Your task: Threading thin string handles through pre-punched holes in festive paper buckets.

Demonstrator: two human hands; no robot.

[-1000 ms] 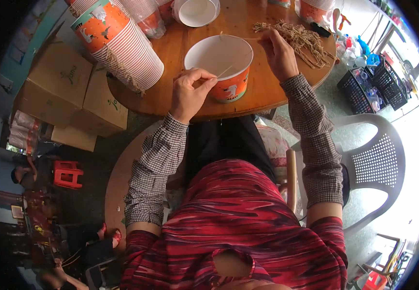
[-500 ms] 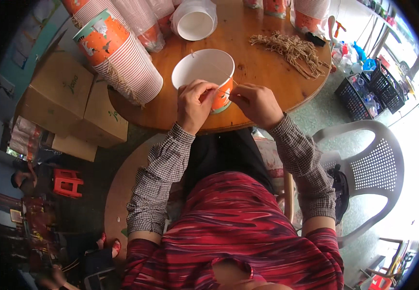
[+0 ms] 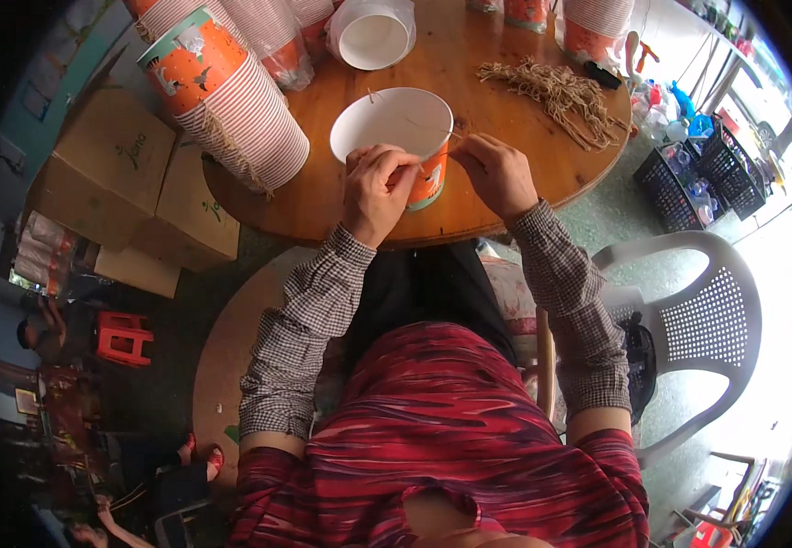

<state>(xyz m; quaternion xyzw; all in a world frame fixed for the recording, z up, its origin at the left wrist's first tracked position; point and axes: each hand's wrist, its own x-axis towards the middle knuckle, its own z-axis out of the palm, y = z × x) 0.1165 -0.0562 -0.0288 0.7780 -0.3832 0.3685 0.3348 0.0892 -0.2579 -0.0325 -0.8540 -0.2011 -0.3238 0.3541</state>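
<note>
A paper bucket, white inside and orange printed outside, stands at the table's near edge with its mouth tilted toward me. A thin tan cord runs across its mouth and over the right rim. My left hand is at the near rim, thumb and forefinger pinched on the cord; its other fingers partly hide the bucket. To the right of the rim, my right hand pinches the cord between thumb and fingers. The exact ends of the cord are too fine to follow.
Nested orange buckets lean at the left, with bagged ones behind. A bagged white bucket lies beyond. Loose tan cords are piled at the right of the wooden table. A grey plastic chair stands right.
My right hand has moved up and to the right, away from the left hand. The bucket has shifted slightly right. My left hand stays near the rim, still pinching.
</note>
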